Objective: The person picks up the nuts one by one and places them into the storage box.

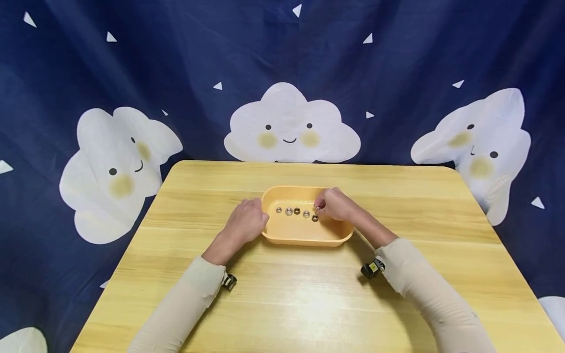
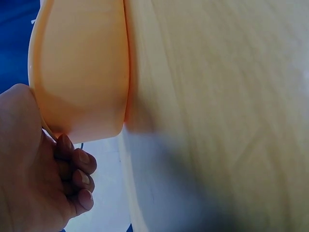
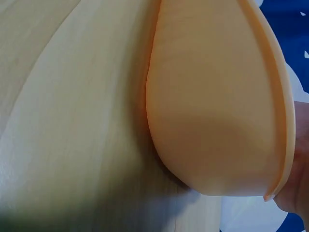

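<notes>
A shallow peach-orange plastic tray with rounded corners stands on the table. My left hand grips its left rim; in the left wrist view the thumb side lies over the edge and the fingers curl beneath it. Inside the tray, several metal hex nuts lie in a loose row, among them a silver nut, a dark nut and a brassy nut at the right end. My right hand reaches over the right side and pinches a small shiny nut just above the row. The tray wall hides its fingertips in the right wrist view.
The tray sits toward the far side of a light wood-grain table. Behind it hangs a dark blue curtain printed with white clouds. A small black wrist camera sticks out from the right sleeve.
</notes>
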`<state>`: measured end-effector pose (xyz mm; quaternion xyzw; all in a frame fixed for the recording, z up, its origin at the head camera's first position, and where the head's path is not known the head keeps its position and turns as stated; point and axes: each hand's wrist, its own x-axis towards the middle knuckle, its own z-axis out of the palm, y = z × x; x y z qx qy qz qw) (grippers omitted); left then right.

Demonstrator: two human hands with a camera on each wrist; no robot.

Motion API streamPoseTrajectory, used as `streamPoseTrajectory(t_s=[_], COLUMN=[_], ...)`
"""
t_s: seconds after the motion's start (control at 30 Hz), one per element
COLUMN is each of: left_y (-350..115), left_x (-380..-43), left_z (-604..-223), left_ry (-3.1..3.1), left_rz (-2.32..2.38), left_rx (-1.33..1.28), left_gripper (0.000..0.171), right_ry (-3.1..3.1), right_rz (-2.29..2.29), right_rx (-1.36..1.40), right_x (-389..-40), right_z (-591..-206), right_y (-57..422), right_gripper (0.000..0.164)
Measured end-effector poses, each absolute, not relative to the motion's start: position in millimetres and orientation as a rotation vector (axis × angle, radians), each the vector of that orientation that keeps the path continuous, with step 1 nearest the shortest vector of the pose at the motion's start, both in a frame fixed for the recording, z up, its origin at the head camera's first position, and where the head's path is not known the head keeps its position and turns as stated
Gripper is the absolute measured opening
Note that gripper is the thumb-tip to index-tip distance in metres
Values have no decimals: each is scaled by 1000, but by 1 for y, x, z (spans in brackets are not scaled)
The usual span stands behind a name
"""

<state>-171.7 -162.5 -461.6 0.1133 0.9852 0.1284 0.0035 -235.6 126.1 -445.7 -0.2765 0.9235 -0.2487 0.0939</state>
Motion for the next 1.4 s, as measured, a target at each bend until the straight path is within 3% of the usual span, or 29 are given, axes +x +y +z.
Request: streamPoseTrajectory(t_s=[0.33, 1.4], left_y=[-162, -162], left_x=[-172, -171], left_z=[-462, -462], left_ry=[3086, 3076], left_rz=[415, 449], left_rx=[337, 363], left_gripper=[24, 24], right_ry=[2796, 2736], right_rz=[-546, -424], right_rx=[-960, -880], right_x=[-234, -232], right_z=[-448, -441], right_y=[125, 122], right_gripper=[13, 14])
